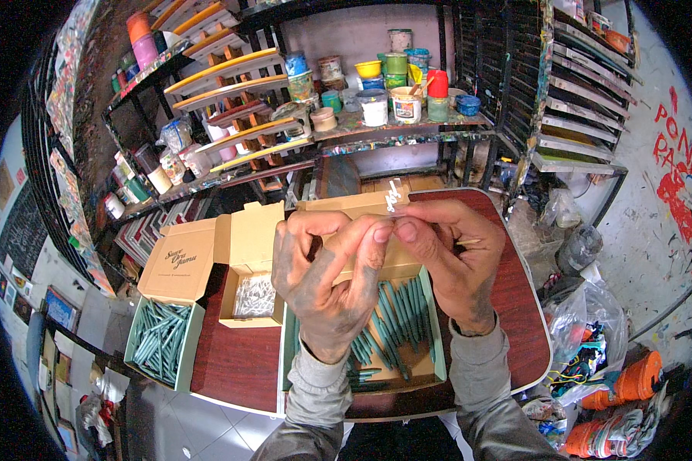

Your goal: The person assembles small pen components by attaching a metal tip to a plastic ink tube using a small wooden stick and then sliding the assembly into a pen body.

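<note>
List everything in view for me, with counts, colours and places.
Clear piece: one, white-marked, at both hands' fingertips
Pointed stick: one, pale tip, by right fingers
Left box: one, pale green, on table
Short sticks: many, green, in left box
Small box: one, brown, beside left box
Small pieces: many, clear-white, in small box
Large box: one, pale green, below hands
Long sticks: many, green, in large box
Table: one, dark red, centre
Tubs: over ten, mixed, back shelf
Frames: many, mixed, back left, upper right
Plastic bag: at least one, clear, right
Left hand: one, smudged grey, centre
Right hand: one, smudged, right of centre
Sleeves: two, grey, bottom
</note>
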`<state>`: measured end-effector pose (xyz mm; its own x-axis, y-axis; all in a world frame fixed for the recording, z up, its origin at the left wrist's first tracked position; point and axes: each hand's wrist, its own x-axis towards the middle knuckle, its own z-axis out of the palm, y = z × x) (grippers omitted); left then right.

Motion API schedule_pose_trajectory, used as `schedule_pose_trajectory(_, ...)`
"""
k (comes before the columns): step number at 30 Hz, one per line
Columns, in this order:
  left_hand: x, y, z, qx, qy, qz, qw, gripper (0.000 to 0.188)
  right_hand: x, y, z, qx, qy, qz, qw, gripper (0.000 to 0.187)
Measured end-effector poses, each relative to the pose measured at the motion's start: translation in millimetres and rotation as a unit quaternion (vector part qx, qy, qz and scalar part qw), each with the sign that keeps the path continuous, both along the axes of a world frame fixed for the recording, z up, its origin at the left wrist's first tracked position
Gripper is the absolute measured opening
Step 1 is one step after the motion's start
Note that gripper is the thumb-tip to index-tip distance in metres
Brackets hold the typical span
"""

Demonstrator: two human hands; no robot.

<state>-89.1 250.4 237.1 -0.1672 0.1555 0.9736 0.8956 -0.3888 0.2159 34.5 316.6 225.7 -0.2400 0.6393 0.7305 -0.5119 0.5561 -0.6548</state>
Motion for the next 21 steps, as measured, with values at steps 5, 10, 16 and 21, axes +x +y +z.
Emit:
schedule_pose_trajectory(5,3.5,0.9,1.8,-0.028,-0.035,-0.027,0.999,0.015,-0.8,-0.3,0.1,-0.001,0.023,-0.02,1.0,0.014)
schedule_pose_trajectory(10,0.7,-0.6,2.1,-0.03,-0.076,-0.102,0.991,0.018,-1.4,-2.8,-0.5,-0.006,0.033,0.016,0.999,0.013)
schedule_pose_trajectory(16,1.1,-2.1,3.1,-0.029,-0.074,-0.092,0.993,0.016,2.2,-2.5,1.1,0.036,-0.057,-0.066,0.996,0.012)
schedule_pose_trajectory(21,3.4,1.1,-0.1,-0.025,-0.077,-0.098,0.992,0.015,2.3,-5.6,3.2,0.029,-0.045,-0.08,0.995,0.01)
